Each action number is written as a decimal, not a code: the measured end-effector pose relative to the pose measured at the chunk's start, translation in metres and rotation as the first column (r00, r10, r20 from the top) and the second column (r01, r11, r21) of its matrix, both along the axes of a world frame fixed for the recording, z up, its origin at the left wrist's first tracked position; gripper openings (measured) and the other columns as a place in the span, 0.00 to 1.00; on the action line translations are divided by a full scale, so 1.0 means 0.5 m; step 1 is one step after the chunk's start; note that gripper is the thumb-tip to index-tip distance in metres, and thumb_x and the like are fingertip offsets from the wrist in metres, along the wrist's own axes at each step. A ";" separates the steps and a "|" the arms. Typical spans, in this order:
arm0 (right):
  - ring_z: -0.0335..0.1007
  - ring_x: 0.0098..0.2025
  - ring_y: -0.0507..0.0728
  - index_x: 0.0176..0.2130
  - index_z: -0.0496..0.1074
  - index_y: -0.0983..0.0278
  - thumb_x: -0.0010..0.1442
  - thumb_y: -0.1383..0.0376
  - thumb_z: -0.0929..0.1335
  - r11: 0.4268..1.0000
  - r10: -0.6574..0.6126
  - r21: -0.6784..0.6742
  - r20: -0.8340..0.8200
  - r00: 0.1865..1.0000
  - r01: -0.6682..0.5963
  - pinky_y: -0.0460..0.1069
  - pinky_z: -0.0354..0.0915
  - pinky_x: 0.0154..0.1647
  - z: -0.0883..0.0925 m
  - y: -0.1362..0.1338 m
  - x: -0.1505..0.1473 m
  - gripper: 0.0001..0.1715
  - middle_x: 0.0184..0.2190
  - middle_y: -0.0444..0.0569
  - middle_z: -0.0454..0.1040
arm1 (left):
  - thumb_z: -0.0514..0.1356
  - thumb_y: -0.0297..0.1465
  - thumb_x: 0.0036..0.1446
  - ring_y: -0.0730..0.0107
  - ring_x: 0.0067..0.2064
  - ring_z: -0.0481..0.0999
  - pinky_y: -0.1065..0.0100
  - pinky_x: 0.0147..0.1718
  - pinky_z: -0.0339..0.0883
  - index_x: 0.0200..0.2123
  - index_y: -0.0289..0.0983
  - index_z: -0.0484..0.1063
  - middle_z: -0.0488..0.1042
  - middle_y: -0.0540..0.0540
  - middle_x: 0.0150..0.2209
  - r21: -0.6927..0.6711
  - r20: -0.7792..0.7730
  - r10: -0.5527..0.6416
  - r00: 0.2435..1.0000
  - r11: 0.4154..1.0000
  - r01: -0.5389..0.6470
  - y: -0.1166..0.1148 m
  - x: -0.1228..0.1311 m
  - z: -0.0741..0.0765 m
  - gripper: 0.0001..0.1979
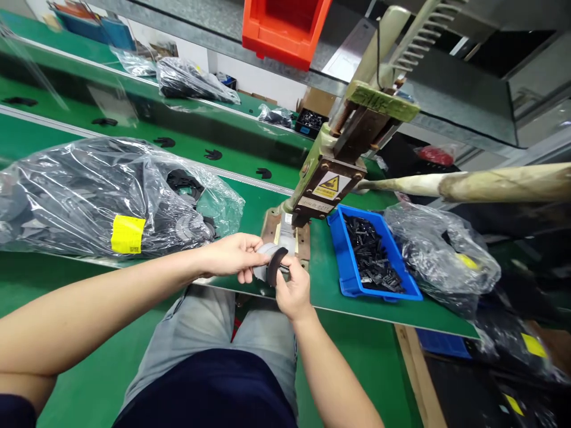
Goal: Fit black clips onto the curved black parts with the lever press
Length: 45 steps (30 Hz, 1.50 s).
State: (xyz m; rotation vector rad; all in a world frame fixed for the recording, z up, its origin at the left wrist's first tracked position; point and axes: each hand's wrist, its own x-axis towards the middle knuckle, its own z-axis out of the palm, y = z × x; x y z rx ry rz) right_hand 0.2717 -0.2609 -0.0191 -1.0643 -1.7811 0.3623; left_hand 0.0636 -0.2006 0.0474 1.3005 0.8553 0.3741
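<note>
Close to the table's front edge, my left hand point(238, 255) pinches a grey curved plastic part point(262, 270). My right hand point(294, 288) grips a black curved plastic part point(275, 266) between thumb and fingers. The two pieces meet or overlap in front of the hand press point(328, 172), whose base point(304, 241) stands just beyond my hands. How the pieces join is hidden by my fingers. To the left lies a clear plastic bag point(89, 190) full of dark and grey curved parts. At the right, a blue bin point(341, 267) holds many small black pieces.
The press's long lever point(468, 183) reaches out to the right. A second plastic bag point(446, 249) lies beyond the blue bin. Several black parts point(213, 154) rest on the green belt point(187, 134) behind. An orange bin point(285, 30) hangs over the shelf edge above.
</note>
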 end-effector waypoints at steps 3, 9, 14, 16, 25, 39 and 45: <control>0.75 0.39 0.56 0.46 0.74 0.61 0.67 0.65 0.67 0.999 0.049 0.014 0.124 0.991 -0.051 0.53 0.70 0.44 0.014 0.002 0.023 0.08 0.37 0.50 0.79 | 0.69 0.49 0.56 0.69 0.25 0.75 0.70 0.24 0.69 0.34 0.39 0.69 0.75 0.51 0.25 0.230 -0.062 0.123 0.990 0.968 -0.105 -0.003 -0.005 0.007 0.21; 0.70 0.36 0.56 0.45 0.74 0.61 0.67 0.66 0.67 0.995 0.068 0.059 0.256 0.964 -0.086 0.54 0.66 0.39 0.008 0.005 0.041 0.08 0.35 0.51 0.77 | 0.66 0.43 0.60 0.63 0.37 0.71 0.66 0.39 0.67 0.28 0.41 0.73 0.72 0.47 0.31 0.722 -0.145 0.229 0.963 0.689 -0.055 -0.032 0.014 0.031 0.14; 0.68 0.33 0.56 0.42 0.74 0.61 0.67 0.64 0.65 0.989 0.080 0.101 0.271 0.959 -0.111 0.54 0.65 0.36 -0.002 0.001 0.042 0.07 0.31 0.50 0.74 | 0.62 0.42 0.64 0.67 0.31 0.66 0.68 0.32 0.60 0.21 0.39 0.67 0.68 0.49 0.27 0.638 -0.154 0.156 0.976 0.770 -0.022 -0.036 0.035 0.012 0.21; 0.67 0.32 0.56 0.40 0.73 0.61 0.67 0.64 0.65 0.987 0.085 0.109 0.264 0.961 -0.117 0.53 0.65 0.35 -0.002 -0.004 0.041 0.07 0.29 0.49 0.72 | 0.62 0.43 0.64 0.70 0.29 0.64 0.69 0.29 0.58 0.22 0.39 0.65 0.66 0.51 0.26 0.567 -0.122 0.132 0.984 0.823 -0.041 -0.034 0.037 0.003 0.22; 0.72 0.35 0.55 0.47 0.72 0.61 0.69 0.64 0.64 0.988 0.069 0.119 0.251 0.965 -0.101 0.51 0.70 0.37 0.045 -0.029 0.066 0.09 0.34 0.50 0.77 | 0.68 0.48 0.59 0.71 0.32 0.69 0.71 0.31 0.67 0.42 0.40 0.73 0.71 0.51 0.34 0.142 0.159 0.123 0.980 0.979 -0.146 -0.046 0.052 -0.046 0.19; 0.76 0.33 0.51 0.41 0.73 0.62 0.71 0.59 0.60 0.890 -0.153 -0.379 0.274 0.949 0.253 0.46 0.71 0.35 0.133 0.016 0.184 0.15 0.32 0.45 0.80 | 0.57 0.49 0.69 0.68 0.32 0.69 0.69 0.33 0.66 0.32 0.39 0.70 0.70 0.50 0.29 0.432 -0.060 0.198 0.978 0.889 -0.154 -0.055 0.003 -0.197 0.21; 0.75 0.50 0.62 0.49 0.74 0.67 0.69 0.63 0.60 0.804 -0.461 -0.026 0.606 0.649 0.595 0.57 0.69 0.56 0.256 0.274 0.368 0.18 0.47 0.59 0.79 | 0.57 0.42 0.71 0.69 0.30 0.71 0.70 0.33 0.65 0.32 0.41 0.71 0.71 0.51 0.28 0.690 -0.151 0.158 0.976 0.724 -0.010 -0.067 -0.006 -0.242 0.16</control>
